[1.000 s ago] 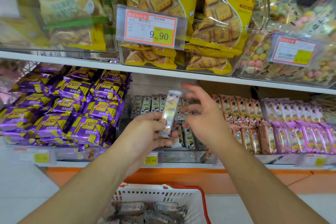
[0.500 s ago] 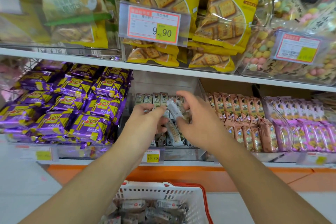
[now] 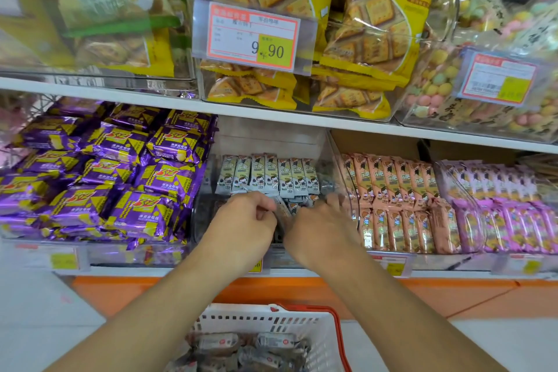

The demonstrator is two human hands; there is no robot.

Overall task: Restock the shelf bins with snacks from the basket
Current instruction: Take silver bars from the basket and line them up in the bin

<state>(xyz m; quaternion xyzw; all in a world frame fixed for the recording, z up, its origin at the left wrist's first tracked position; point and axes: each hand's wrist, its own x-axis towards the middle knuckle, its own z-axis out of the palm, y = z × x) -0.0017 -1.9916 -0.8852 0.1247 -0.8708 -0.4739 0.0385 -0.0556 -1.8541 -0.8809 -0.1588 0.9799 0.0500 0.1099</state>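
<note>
Both my hands are inside the clear middle bin (image 3: 338,160) on the lower shelf. My left hand (image 3: 241,220) pinches a small grey snack pack (image 3: 282,211) with curled fingers, low among the front packs. My right hand (image 3: 320,226) lies beside it with its fingers reaching into the bin; its fingertips are hidden, so its hold is unclear. A row of grey snack packs (image 3: 268,174) stands upright at the back of the bin. Below, the white basket (image 3: 302,326) with a red handle holds several wrapped snacks (image 3: 247,347).
Purple wafer packs (image 3: 105,172) fill the bin to the left. Peach packs (image 3: 395,196) and pink packs (image 3: 507,208) fill bins to the right. The upper shelf carries yellow cracker bags (image 3: 371,18), a 9.90 price tag (image 3: 253,36) and pastel candies (image 3: 437,84).
Both hands carried the grey snack pack from in front of the bin forward and down into it. The pack now sits low among the front packs.
</note>
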